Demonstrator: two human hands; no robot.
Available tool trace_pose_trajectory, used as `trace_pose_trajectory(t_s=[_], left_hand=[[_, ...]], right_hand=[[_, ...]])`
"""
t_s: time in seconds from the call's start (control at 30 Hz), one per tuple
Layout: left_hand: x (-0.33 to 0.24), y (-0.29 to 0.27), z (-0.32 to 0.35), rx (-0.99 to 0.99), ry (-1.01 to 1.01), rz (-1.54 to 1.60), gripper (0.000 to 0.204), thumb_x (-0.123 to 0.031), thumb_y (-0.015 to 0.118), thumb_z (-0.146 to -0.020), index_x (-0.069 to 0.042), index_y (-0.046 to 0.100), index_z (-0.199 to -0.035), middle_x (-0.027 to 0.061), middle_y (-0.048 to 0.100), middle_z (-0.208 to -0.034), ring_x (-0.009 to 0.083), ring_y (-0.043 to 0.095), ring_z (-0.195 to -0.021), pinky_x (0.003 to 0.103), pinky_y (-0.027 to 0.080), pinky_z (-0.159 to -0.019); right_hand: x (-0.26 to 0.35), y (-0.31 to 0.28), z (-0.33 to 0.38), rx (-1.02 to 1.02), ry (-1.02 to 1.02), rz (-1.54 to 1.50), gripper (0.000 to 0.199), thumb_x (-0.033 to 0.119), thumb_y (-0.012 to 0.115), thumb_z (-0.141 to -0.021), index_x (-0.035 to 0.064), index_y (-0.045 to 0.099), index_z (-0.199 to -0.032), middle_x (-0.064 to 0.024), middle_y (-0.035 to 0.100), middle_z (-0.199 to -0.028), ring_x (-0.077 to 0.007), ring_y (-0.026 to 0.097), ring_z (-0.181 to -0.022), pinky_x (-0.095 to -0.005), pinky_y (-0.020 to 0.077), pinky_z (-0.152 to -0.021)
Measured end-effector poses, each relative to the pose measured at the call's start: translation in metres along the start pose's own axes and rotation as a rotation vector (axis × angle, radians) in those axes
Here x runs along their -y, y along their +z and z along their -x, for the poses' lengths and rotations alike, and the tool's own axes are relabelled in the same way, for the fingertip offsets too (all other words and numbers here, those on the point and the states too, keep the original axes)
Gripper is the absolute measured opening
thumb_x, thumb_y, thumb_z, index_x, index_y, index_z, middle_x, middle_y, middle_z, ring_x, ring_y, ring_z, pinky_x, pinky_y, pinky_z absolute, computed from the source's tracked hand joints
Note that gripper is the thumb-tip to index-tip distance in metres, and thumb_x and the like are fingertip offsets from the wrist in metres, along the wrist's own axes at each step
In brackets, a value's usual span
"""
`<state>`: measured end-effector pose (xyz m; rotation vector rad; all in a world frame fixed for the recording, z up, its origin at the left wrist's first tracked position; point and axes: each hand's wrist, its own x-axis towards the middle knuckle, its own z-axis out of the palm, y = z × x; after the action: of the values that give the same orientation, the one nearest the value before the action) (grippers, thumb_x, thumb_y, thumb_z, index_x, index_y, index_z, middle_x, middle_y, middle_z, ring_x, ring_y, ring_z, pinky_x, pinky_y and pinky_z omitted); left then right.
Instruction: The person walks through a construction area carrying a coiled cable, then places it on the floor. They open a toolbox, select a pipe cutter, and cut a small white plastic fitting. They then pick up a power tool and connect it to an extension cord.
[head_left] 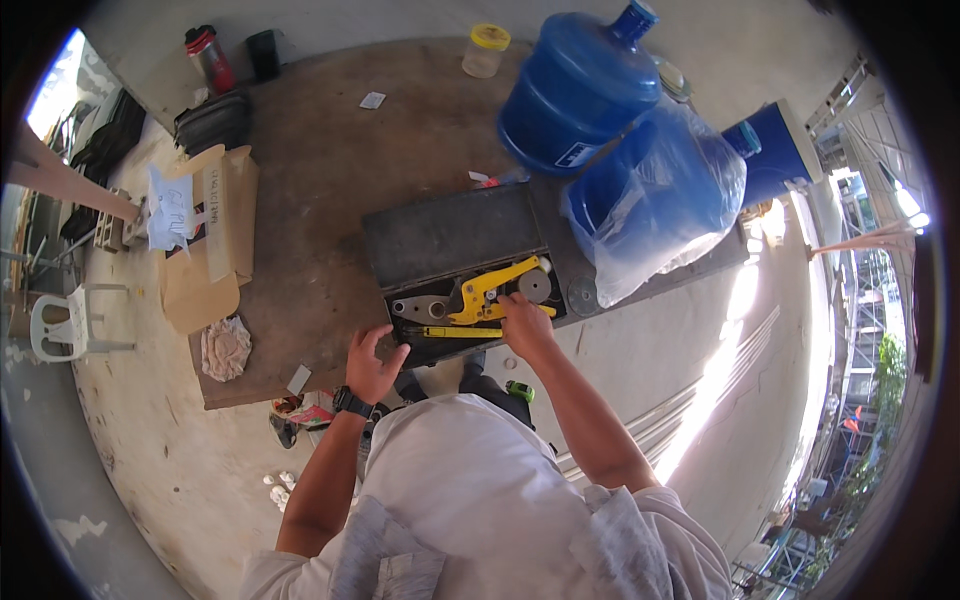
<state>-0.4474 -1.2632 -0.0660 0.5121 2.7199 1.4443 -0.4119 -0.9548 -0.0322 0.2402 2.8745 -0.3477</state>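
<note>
A dark metal toolbox [435, 238] lies open in front of me on the brown table. In its tray is a yellow ratchet-style pipe cutter [480, 292], and the fingers of my right hand [524, 326] are closed around its handle. A yellow stick-shaped tool [460, 332] lies along the tray's near side. A grey flat metal tool [418, 307] sits at the left end, and a grey round disc [534, 286] at the right. My left hand [374, 365] hovers by the box's near left corner, thumb and fingers apart, holding nothing.
Blue water jugs [578, 95] stand at the back right, one inside a clear plastic bag [650, 230]. A dark disc [582, 296] lies right of the toolbox. At left are an opened cardboard box [228, 225] and a crumpled cloth [226, 348]. A yellow-lidded jar [484, 58] stands at the back.
</note>
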Motion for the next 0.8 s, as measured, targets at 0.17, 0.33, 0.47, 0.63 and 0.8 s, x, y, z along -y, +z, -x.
trace_pose_trajectory(t_s=[0.17, 0.33, 0.47, 0.63, 0.8], left_hand=[[0.008, 0.003, 0.018, 0.013, -0.501, 0.623, 0.036, -0.014, 0.078, -0.088, 0.001, 0.064, -0.118, 0.0119, 0.07, -0.109, 0.0191, 0.068, -0.097, 0.032, 0.055, -0.086], [-0.008, 0.01, 0.017, -0.152, -0.492, 0.6, 0.035, -0.01, 0.075, -0.09, 0.004, 0.063, -0.12, 0.0119, 0.07, -0.11, 0.0145, 0.067, -0.098, 0.029, 0.055, -0.087], [-0.029, 0.031, 0.003, -0.135, -0.529, 0.637, 0.034, -0.007, 0.072, -0.092, 0.003, 0.062, -0.123, 0.0101, 0.069, -0.11, 0.0138, 0.066, -0.099, 0.028, 0.055, -0.085], [-0.041, 0.056, 0.007, -0.275, -0.52, 0.65, 0.031, -0.003, 0.07, -0.093, 0.003, 0.062, -0.123, 0.0086, 0.069, -0.11, 0.0123, 0.066, -0.097, 0.027, 0.055, -0.083], [-0.045, 0.055, 0.026, -0.332, -0.57, 0.408, 0.039, 0.001, 0.07, -0.085, 0.0, 0.062, -0.123, 0.0092, 0.067, -0.109, 0.0147, 0.066, -0.093, 0.029, 0.055, -0.083]], right_hand=[[-0.004, -0.034, -0.004, 0.07, -0.218, 0.081, 0.023, 0.018, 0.069, -0.087, 0.0066, 0.063, -0.106, -0.0111, 0.062, -0.101, -0.0326, 0.068, -0.093, -0.047, 0.0557, -0.076], [-0.008, -0.069, -0.037, 0.044, -0.342, 0.031, 0.022, 0.018, 0.069, -0.087, 0.0065, 0.063, -0.104, -0.0126, 0.063, -0.097, -0.0352, 0.067, -0.09, -0.0476, 0.0547, -0.076], [-0.013, -0.058, -0.112, 0.067, -0.442, 0.092, 0.023, 0.019, 0.07, -0.087, 0.0061, 0.062, -0.105, -0.0131, 0.064, -0.097, -0.0361, 0.067, -0.09, -0.0475, 0.0543, -0.077], [-0.017, -0.045, -0.158, -0.01, -0.498, 0.02, 0.026, 0.019, 0.068, -0.089, 0.0053, 0.065, -0.111, -0.0128, 0.064, -0.1, -0.0358, 0.066, -0.093, -0.0465, 0.0541, -0.077], [-0.009, -0.04, -0.107, -0.028, -0.63, -0.236, 0.026, 0.024, 0.066, -0.091, 0.0056, 0.067, -0.11, -0.0114, 0.064, -0.099, -0.0346, 0.066, -0.093, -0.0466, 0.0541, -0.079]])
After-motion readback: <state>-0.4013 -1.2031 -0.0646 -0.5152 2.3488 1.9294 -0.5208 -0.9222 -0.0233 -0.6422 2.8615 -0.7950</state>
